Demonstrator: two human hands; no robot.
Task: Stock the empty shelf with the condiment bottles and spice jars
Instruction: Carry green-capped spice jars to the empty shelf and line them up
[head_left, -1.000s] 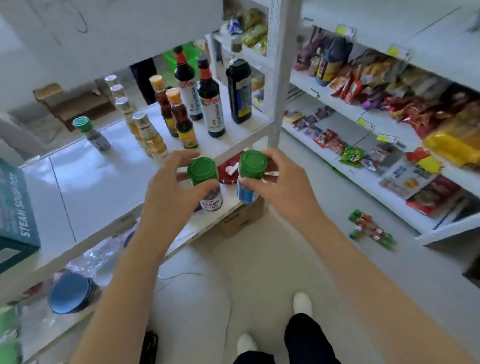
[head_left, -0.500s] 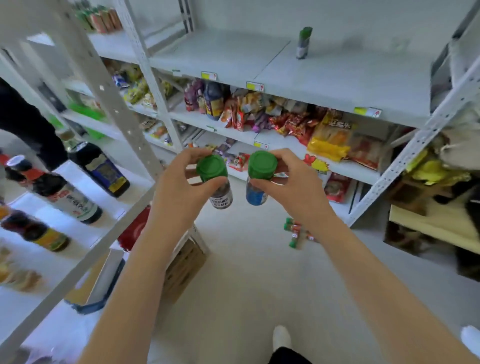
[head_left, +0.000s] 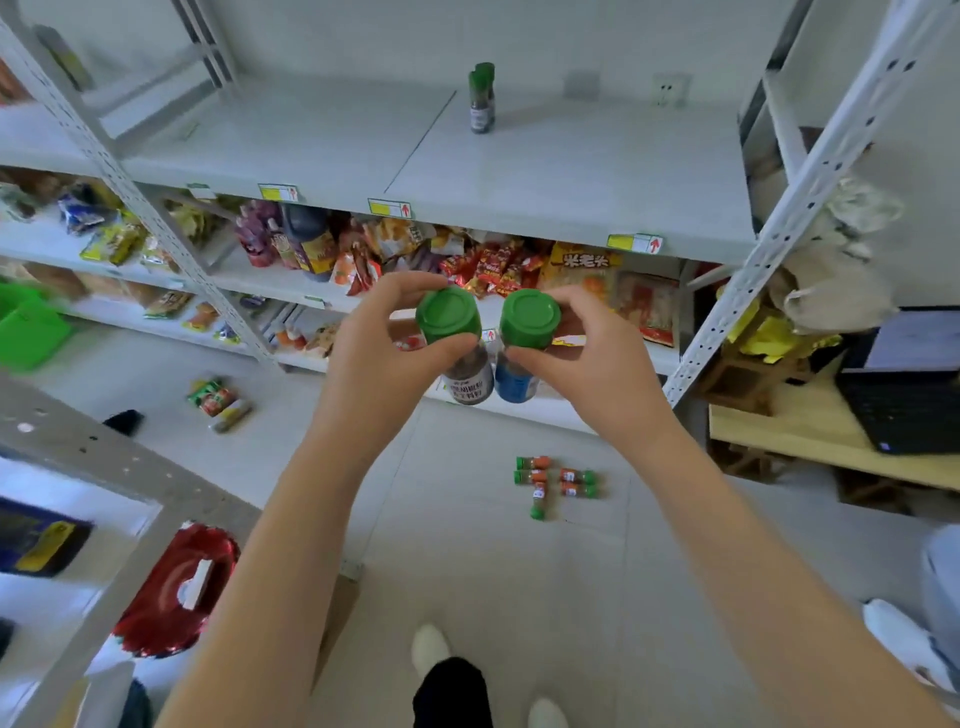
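- While both spice jars hang in mid-air in front of the shelving, below the level of the top shelf (head_left: 519, 171), stocking is judged to be at an early stage.
- Left grip: the left hand (head_left: 379, 358) clasps the dark-filled jar (head_left: 467, 376), fingers and thumb curled round its green cap.
- Right grip: the right hand (head_left: 597, 364) clasps the blue-labelled jar (head_left: 514, 383) the same way. The two jars are just beside each other.
- Done: green-capped jars (head_left: 481, 98) stand upright near the back of the top shelf, apparently two, one behind the other.
- Remaining: both held jars need placing, and no condiment bottle shows on that shelf.
- Small bottles (head_left: 556, 480) lie on the floor (head_left: 467, 571) below the hands. They are probably stock to be collected.
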